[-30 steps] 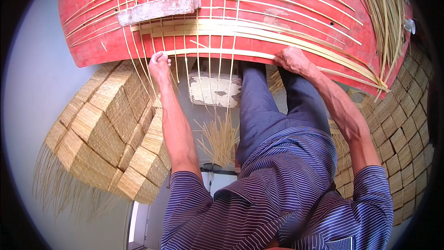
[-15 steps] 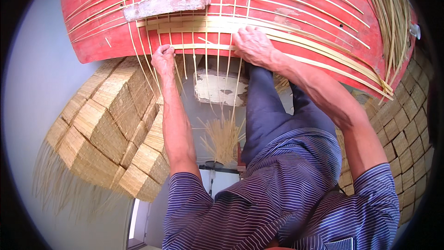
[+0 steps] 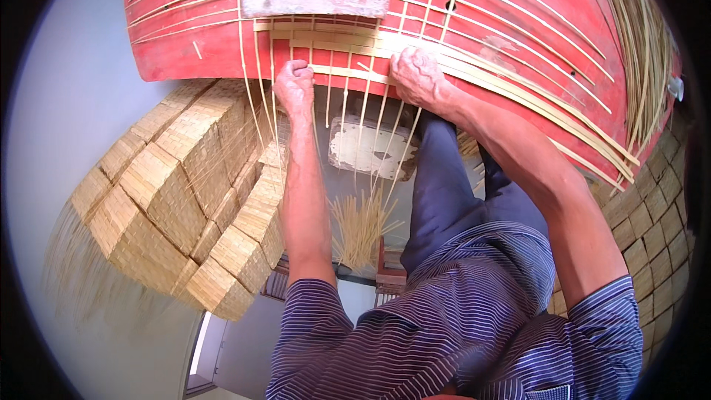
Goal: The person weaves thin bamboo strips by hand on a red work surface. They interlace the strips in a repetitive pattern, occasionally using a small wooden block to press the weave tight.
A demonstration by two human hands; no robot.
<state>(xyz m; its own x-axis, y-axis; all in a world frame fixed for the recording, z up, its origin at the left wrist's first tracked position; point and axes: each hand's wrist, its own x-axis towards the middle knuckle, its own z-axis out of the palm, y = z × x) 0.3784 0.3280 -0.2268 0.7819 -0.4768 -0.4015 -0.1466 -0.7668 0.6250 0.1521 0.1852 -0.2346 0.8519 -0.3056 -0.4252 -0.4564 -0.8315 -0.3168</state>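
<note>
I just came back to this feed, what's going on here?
A person is working with both bare hands at the near edge of a red board. The left hand is closed on one end of a pale strip, and the right hand is curled over it farther right. A worn block lies across crossed strips on the board, and a bundle of loose strips rests at the right.
</note>
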